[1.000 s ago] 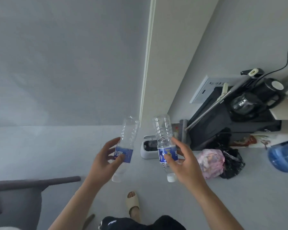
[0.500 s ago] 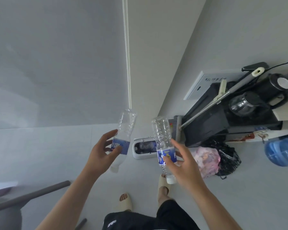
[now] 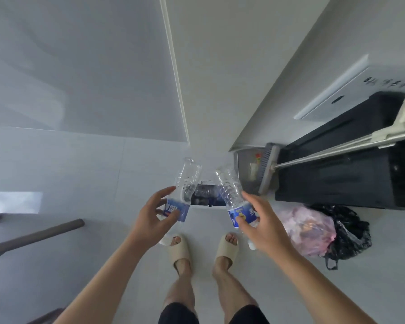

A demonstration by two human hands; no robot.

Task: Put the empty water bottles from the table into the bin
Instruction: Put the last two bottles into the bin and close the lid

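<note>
The person has stepped right up to the bin (image 3: 208, 197), both feet now planted before it. The left hand (image 3: 153, 220) pinches one empty bottle (image 3: 185, 183) by its label, the right hand (image 3: 260, 223) grips the other bottle (image 3: 232, 195); both hang over the opening, ready to drop

Single head-worn wide-angle view, looking steeply down past the person's own forearms to the floor (image 3: 80, 174) and feet. Left hand (image 3: 151, 219) and right hand (image 3: 262, 226) sit near the lens at frame centre; wall (image 3: 220, 66) and black cabinet (image 3: 332, 174) bend toward the edges. No second view, so nothing shared.
</note>
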